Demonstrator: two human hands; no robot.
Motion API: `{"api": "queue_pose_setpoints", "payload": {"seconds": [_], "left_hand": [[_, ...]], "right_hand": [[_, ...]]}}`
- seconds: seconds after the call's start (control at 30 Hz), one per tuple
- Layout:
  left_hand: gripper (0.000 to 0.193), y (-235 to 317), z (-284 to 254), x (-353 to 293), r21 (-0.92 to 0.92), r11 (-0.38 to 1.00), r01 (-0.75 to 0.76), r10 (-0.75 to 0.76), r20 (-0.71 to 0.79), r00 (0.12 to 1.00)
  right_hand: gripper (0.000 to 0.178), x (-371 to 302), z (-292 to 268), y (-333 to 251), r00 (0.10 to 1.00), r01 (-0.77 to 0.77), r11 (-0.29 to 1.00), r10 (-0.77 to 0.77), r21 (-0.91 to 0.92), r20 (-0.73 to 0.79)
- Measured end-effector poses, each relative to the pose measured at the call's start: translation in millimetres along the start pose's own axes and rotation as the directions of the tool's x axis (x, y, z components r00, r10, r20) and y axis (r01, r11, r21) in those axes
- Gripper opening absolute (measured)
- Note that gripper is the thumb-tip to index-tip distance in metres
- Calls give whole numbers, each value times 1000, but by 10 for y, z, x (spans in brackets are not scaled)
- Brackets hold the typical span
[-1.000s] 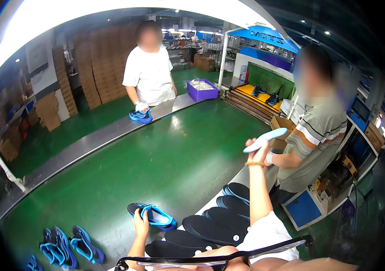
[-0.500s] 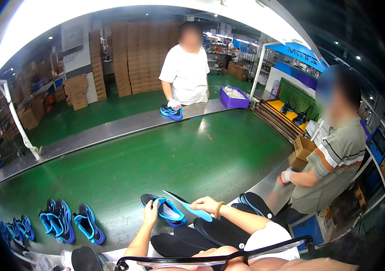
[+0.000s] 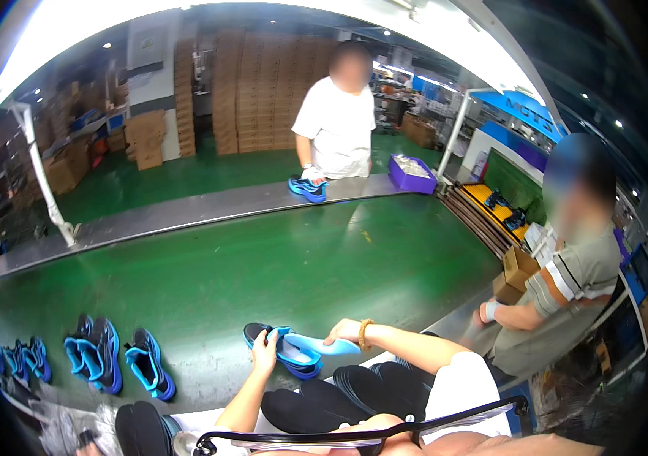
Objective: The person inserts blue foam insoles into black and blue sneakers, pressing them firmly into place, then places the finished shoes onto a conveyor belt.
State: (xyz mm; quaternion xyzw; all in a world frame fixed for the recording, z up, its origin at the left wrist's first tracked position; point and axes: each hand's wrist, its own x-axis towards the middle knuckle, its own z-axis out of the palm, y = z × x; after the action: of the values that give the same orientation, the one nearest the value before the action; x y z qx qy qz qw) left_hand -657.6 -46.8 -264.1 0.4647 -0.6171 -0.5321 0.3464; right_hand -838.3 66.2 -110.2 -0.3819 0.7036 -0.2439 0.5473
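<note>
My left hand (image 3: 265, 351) grips the collar side of a blue and black sneaker (image 3: 303, 368) resting on the green conveyor belt. A light blue insole (image 3: 316, 346) is held by its rear end in my right hand (image 3: 347, 334), fingers closed on it. The insole's front end reaches into the shoe's opening; how deep it sits is hidden. Right by my body, several black insoles (image 3: 385, 387) lie overlapping below the shoe. Left of my left hand, a single blue and black sneaker (image 3: 149, 365) and a pair of sneakers (image 3: 94, 356) stand on the belt.
More sneakers (image 3: 24, 359) stand at the far left of the belt (image 3: 278, 258). Across it, a person in white (image 3: 335, 125) touches a sneaker (image 3: 309, 188) beside a purple bin (image 3: 413, 176). At right stands another person (image 3: 582, 281), near an open cardboard box (image 3: 515, 273).
My right hand has lowered the insole, levelled it and brought its front end into the shoe's opening. My left hand keeps its grip on the sneaker. The whole view has shifted slightly.
</note>
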Motion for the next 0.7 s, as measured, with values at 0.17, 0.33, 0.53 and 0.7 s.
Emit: {"api": "queue_pose_setpoints", "payload": {"seconds": [0.17,0.33,0.53,0.7], "left_hand": [[50,18,-391,-1,-168,980,106,-112,-21,994],[53,92,-200,6,-131,982,134,-126,66,990],[47,1,-237,90,-140,990,32,-37,-34,999],[45,155,-188,-32,-151,985,80,-83,-12,997]], "right_hand": [[30,-217,-659,-224,664,744,315,-447,589,-600],[31,-1163,-1801,779,-161,928,-279,297,-247,-941],[22,-226,-566,583,503,798,479,-195,366,-842],[30,40,159,459,964,157,978,-121,139,-238]]}}
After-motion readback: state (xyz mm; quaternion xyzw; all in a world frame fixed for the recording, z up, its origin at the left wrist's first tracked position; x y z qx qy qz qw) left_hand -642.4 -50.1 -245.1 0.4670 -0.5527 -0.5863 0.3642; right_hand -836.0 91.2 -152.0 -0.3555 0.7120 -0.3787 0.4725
